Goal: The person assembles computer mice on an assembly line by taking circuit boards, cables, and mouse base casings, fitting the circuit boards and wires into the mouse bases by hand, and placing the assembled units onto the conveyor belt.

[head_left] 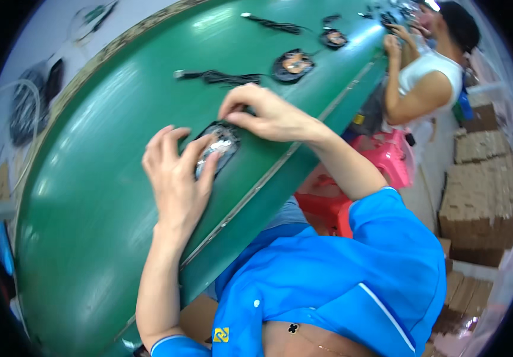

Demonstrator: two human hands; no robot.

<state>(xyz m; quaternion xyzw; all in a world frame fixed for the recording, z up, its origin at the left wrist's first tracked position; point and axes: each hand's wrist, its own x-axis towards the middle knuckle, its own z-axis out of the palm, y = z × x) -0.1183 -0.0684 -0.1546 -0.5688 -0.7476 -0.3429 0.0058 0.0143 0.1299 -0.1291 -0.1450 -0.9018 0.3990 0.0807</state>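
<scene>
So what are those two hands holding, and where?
A round black part on the green belt. Left hand presses its near side; right hand pinches its far rim. It isn't lifted.

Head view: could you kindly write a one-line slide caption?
Both hands, left hand and right hand, touch a round black part on the green belt.

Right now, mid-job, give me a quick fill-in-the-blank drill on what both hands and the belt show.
1. Both hands rest on a round black part lying on the ____ belt.
2. The left hand covers the part's ____ side.
3. The right hand pinches at its ____ edge.
4. Further along the belt lie ____ more round parts.

Missing words: green; left; upper; two
</scene>
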